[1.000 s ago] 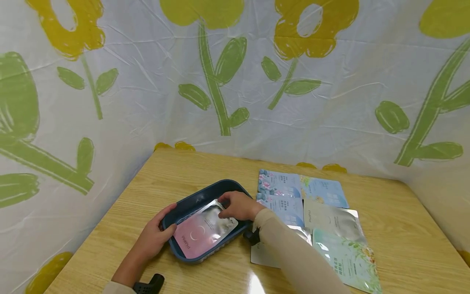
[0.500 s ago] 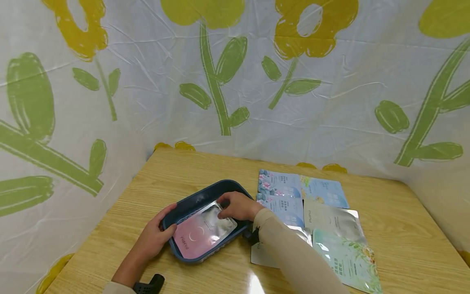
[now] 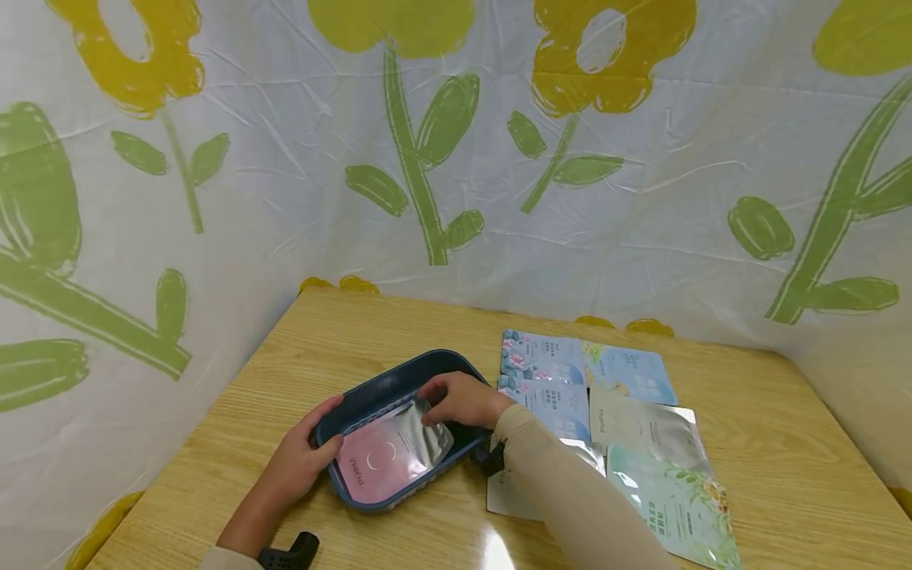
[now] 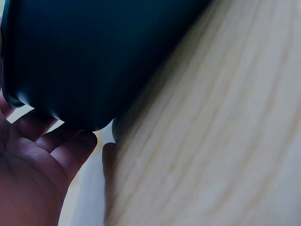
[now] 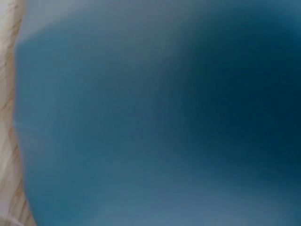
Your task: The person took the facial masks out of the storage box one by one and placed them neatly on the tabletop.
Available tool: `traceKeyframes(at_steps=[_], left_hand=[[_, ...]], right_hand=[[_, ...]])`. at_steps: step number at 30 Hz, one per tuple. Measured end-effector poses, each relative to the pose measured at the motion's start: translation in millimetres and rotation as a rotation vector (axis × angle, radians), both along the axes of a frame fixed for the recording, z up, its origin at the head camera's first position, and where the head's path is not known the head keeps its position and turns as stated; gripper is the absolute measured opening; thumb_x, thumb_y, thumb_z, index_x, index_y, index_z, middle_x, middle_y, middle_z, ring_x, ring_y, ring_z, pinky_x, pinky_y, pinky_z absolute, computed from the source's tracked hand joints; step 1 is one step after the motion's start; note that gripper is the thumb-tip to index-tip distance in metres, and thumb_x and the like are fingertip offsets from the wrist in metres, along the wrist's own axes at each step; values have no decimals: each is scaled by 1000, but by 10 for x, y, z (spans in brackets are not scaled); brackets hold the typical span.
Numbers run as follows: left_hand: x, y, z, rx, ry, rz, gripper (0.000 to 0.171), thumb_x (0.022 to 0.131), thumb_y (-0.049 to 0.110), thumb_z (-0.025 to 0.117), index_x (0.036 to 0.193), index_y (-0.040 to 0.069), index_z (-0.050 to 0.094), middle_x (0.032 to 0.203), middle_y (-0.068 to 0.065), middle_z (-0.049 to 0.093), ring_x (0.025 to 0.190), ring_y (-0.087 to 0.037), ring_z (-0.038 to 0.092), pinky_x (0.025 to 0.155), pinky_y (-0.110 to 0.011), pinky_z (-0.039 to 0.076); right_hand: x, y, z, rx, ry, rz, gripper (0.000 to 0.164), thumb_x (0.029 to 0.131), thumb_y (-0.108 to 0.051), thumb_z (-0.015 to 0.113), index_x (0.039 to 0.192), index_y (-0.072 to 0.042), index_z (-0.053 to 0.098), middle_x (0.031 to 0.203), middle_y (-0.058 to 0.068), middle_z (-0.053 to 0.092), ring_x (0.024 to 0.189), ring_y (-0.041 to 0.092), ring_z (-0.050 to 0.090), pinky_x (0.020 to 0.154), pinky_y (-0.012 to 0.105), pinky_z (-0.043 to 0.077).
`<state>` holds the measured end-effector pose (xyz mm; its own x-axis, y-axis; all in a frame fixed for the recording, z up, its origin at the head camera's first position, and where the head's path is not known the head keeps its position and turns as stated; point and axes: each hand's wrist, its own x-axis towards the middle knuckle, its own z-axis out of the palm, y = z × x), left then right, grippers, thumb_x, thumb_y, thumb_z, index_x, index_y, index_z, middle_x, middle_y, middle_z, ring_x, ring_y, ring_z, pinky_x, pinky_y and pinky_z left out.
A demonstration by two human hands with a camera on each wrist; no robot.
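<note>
A dark blue oblong basin [image 3: 378, 385] stands slanted on the wooden table. My left hand [image 3: 298, 457] grips its left end, thumb over the rim and fingers along the outside. The left wrist view shows those fingers against the basin's dark wall [image 4: 89, 61]. Inside lies a pink and silver face mask packet [image 3: 372, 469], its pink end toward my left hand. Over the basin's right part, my right hand [image 3: 463, 400] pinches the packet's silver end between thumb and fingers. The blurred blue basin [image 5: 117, 122] fills the right wrist view, hiding that hand there.
To the right several other packets lie flat in two columns: flowered blue ones [image 3: 545, 356], a pale silver one [image 3: 644, 427] and a green one [image 3: 673, 503]. My right forearm [image 3: 563, 483] partly covers another silver packet [image 3: 509, 495]. A flower-printed cloth [image 3: 285, 158] hangs behind the table.
The packet's silver end has sunk lower into the basin, and my right hand has shifted very slightly left with it. My left hand stays put on the basin.
</note>
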<state>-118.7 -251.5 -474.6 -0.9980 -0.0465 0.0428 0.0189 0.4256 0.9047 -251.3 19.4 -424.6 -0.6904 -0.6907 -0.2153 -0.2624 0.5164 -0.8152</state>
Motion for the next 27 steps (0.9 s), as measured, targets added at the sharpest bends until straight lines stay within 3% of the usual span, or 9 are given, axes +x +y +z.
traceKeyframes(at_steps=[5, 11, 18, 25, 27], left_hand=[[12, 7, 3, 12, -5, -10, 59, 97, 12, 60, 152, 11, 41, 158, -19, 33, 144, -38, 32, 112, -49, 30], [21, 8, -11, 17, 1, -9, 59, 97, 11, 61, 152, 10, 41, 158, -19, 33, 144, -37, 32, 112, -47, 29], [28, 10, -30, 22, 10, -2, 59, 97, 11, 62, 152, 11, 42, 157, -18, 35, 143, -35, 35, 109, -32, 32], [34, 16, -32, 30, 10, 0, 59, 97, 11, 61, 152, 10, 41, 158, -19, 34, 144, -36, 32, 112, -44, 28], [32, 18, -39, 32, 14, 0, 59, 97, 11, 62, 152, 10, 41, 158, -18, 34, 144, -36, 32, 111, -38, 30]], right_hand=[[18, -15, 1, 27, -33, 61, 40, 84, -18, 80, 121, -8, 69, 110, 2, 63, 102, 19, 57, 89, 37, 50], [62, -66, 3, 70, 2, 155, 42, 82, -20, 80, 121, -9, 71, 109, 1, 61, 96, 18, 52, 86, 34, 47], [86, -78, -13, 111, -10, 169, 44, 81, -22, 81, 123, -15, 70, 119, -2, 59, 103, 17, 53, 90, 35, 48], [83, -88, -29, 123, 11, 159, 43, 81, -22, 81, 123, -20, 70, 127, -2, 55, 107, 17, 51, 93, 36, 46], [82, -90, -32, 111, 10, 158, 42, 82, -21, 80, 123, -20, 70, 127, -2, 55, 108, 18, 50, 94, 37, 46]])
